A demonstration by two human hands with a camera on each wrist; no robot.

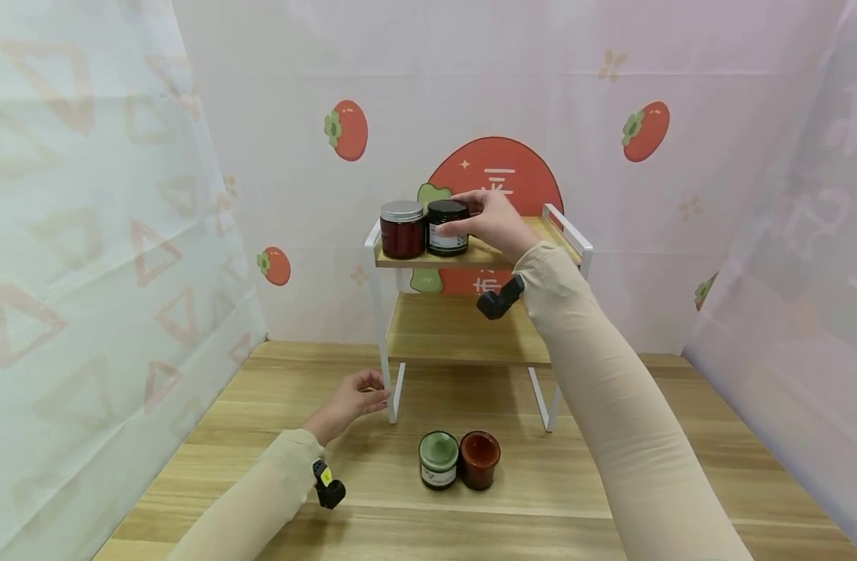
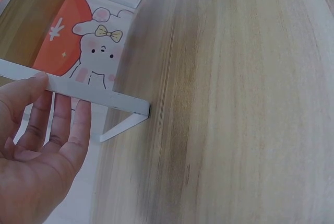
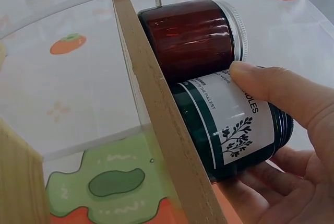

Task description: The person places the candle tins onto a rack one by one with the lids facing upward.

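While the nearest part of the table (image 1: 562, 499) carries two containers side by side, neither hand touches them. The green jar (image 1: 439, 463) and the brown jar (image 1: 480, 463) seem to have no lid; whether there is wax inside or only coloured glass, I cannot tell.

A little farther, the left hand (image 1: 354, 397) pinches the white leg (image 2: 104, 96) of the shelf rack between thumb and fingers, and holds no jar.

On the upper board (image 1: 488, 255) of the rack, the right hand (image 1: 497, 222) holds the dark green jar (image 1: 444, 241), its thumb on the label and its fingers curled around the other side. This jar stands upright beside the red jar (image 1: 403, 236), which has a silver lid; both are covered, and their content cannot be judged. I would say that the placing of two jars is almost complete, only the release is not yet made, and two remain below.

Behind everything hangs the printed backdrop (image 1: 470, 62).
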